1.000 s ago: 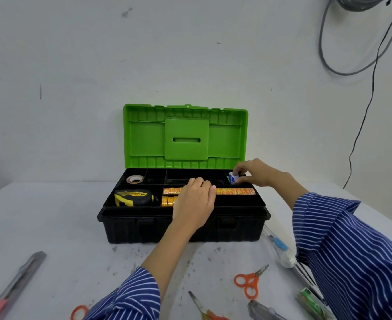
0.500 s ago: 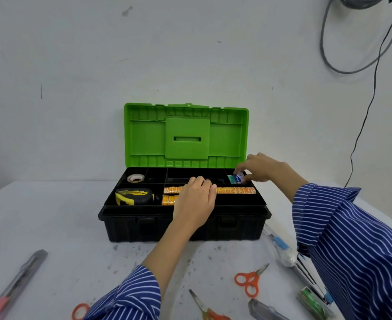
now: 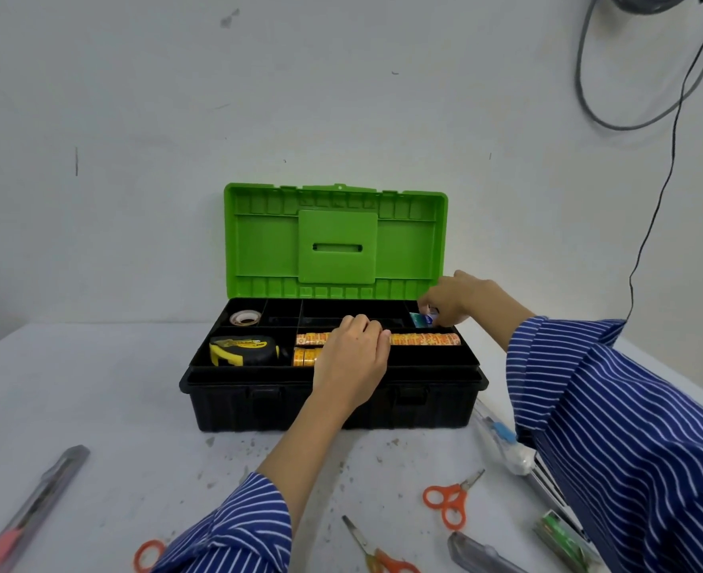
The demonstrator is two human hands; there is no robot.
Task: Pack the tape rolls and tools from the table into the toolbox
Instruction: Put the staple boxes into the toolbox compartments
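The right hand (image 3: 461, 299) pinches a small blue-green packet (image 3: 421, 319) into the toolbox (image 3: 333, 403) tray's rear right compartment. The left hand (image 3: 352, 359), fingers curled, rests on the orange tape rolls (image 3: 424, 339), probably steadying them.

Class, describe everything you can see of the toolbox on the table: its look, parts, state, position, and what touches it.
The toolbox looks like moulded plastic: a black base with two front latches and a bright green lid standing open and upright against the wall. A black tray divided into compartments fills the top. It holds a yellow-and-black tape measure, a clear tape roll and rows of orange tape rolls. The left hand rests on the tray; the right hand holds a small blue-green packet at the back right compartment.
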